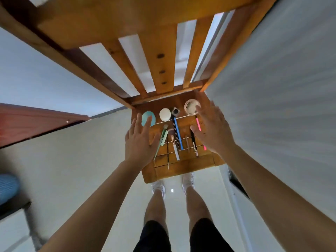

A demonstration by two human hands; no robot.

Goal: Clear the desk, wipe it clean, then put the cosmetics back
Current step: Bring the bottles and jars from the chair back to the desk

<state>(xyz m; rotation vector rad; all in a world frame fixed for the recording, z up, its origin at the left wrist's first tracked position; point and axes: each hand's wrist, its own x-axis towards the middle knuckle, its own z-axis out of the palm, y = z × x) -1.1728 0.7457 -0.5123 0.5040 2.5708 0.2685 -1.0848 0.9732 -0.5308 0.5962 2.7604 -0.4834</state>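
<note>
Both my hands hover over wooden desk (183, 171), fingers spread, gripping nothing — left hand (139, 140) at 9 o'clock by teal compact (145, 117), right hand (214, 130) at 3 o'clock by clear jar (190, 106). Brushes (176, 140) crowd centre — risk: sweeping palm rolls them off front edge.

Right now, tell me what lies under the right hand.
Under the right hand a pink-handled brush runs beneath the fingers and reappears at the wrist, and a dark brush passes under the thumb. The clear round jar is partly covered by fingertips.
</note>
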